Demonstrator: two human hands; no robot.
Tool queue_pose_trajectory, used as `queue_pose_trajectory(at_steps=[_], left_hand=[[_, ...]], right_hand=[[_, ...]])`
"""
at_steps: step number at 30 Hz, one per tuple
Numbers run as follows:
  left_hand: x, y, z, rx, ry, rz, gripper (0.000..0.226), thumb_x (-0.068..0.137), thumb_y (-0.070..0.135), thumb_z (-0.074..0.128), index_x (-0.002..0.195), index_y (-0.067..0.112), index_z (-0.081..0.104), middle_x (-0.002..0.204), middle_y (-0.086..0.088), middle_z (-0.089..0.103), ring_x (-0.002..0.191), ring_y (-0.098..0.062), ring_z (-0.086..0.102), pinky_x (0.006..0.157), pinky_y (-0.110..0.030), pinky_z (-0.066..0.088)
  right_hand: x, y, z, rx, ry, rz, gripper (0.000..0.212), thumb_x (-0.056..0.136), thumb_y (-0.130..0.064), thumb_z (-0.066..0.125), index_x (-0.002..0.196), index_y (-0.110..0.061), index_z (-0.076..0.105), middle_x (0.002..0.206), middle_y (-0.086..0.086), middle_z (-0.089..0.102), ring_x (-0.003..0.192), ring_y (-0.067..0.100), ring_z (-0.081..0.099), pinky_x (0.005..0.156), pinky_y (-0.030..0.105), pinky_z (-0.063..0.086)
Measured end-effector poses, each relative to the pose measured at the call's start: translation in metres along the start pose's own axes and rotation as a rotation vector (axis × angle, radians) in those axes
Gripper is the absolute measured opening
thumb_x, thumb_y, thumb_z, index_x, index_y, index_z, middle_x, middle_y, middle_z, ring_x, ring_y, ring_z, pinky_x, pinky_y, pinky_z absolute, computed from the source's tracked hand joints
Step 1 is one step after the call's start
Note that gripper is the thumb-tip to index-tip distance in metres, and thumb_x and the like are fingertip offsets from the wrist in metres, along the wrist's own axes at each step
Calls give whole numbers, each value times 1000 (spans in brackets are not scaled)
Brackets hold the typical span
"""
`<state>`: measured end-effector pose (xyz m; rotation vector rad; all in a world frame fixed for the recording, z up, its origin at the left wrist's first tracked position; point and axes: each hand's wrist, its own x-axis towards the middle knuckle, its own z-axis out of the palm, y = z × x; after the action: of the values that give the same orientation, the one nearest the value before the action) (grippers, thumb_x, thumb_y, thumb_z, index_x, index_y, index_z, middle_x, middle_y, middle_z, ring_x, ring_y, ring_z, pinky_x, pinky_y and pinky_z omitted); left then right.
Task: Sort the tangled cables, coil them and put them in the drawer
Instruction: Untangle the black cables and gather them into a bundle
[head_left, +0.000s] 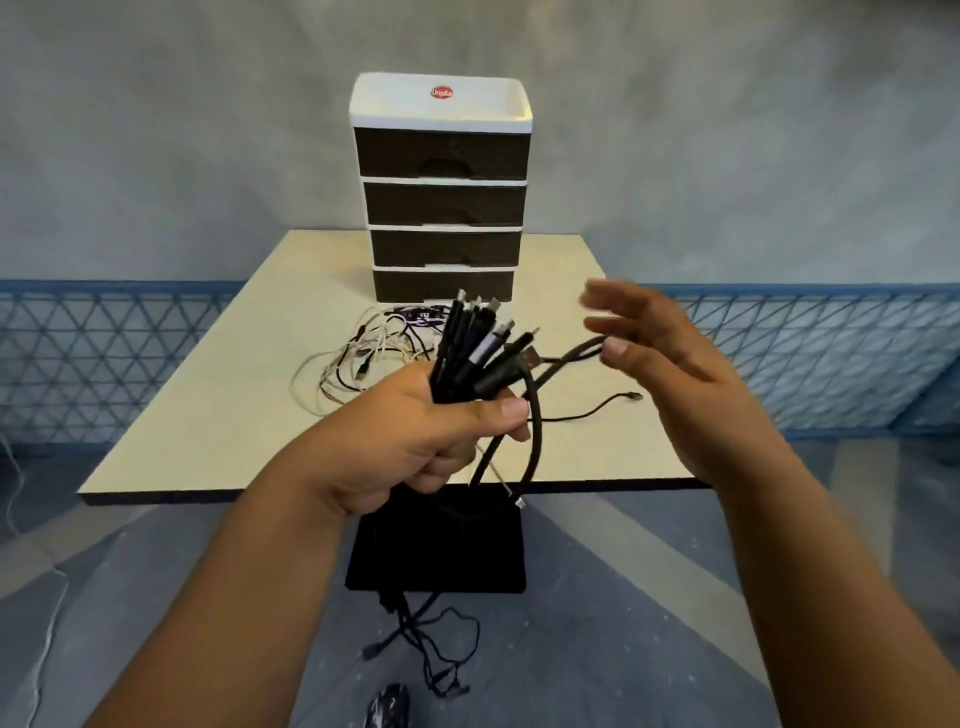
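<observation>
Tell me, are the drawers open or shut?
Shut. All four dark fronts of the drawer unit sit flush in its white frame; none is pulled out.

Upright black cable bundle (470, 353); closed drawers (442, 208) behind.

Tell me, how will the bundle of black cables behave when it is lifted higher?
Probably floppy: below the left hand the black cables hang in loose loops. The gripped plug ends fan out, so some may slip free.
</observation>
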<state>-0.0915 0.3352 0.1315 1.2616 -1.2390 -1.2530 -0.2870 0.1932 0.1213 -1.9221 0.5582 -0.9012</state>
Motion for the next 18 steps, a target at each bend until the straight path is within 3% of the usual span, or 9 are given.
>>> queue_pose_trajectory(at_steps=[2,4,6,10,12,18], left_hand=[[-1,-2,4,15,27,-24,15,83,31,73,79,17,73,49,5,24,43,-10,16,43,-17,14],[-3,-4,2,8,98,-37,22,81,36,68,89,15,73,50,5,22,43,-9,16,43,-18,12],[-5,-5,-5,-28,190,-15,33,83,39,61,100,13,70,52,6,22,44,-8,16,41,-17,13],[-6,-1,-20,-225,337,78,28,93,40,51,87,14,62,50,7,20,41,-5,14,38,-13,14],[-6,3,-24,-295,357,142,27,91,42,51,83,18,60,48,8,20,40,-4,14,38,-13,13],[-4,18,-27,-325,348,265,27,93,43,49,84,19,59,46,10,23,38,-3,17,37,-16,13]], right_hand=[[-7,-1,5,32,-88,-3,26,98,-26,44,103,-27,69,95,-2,70,94,11,63,90,34,48],[-13,2,9,40,-95,58,30,100,-36,43,86,-26,67,68,-2,61,68,13,56,75,39,48],[-18,9,8,-5,-82,120,36,95,-50,48,79,-22,63,57,-5,50,58,13,46,64,38,41],[-31,23,12,-65,-362,255,39,85,-55,60,73,-19,60,60,-3,46,59,15,41,57,29,37],[-36,36,23,-83,-495,298,37,86,-54,66,77,-18,61,64,-2,49,62,15,45,61,31,40],[-45,70,69,-344,-683,333,12,88,-32,71,92,-21,68,85,-4,71,75,5,63,73,27,50]])
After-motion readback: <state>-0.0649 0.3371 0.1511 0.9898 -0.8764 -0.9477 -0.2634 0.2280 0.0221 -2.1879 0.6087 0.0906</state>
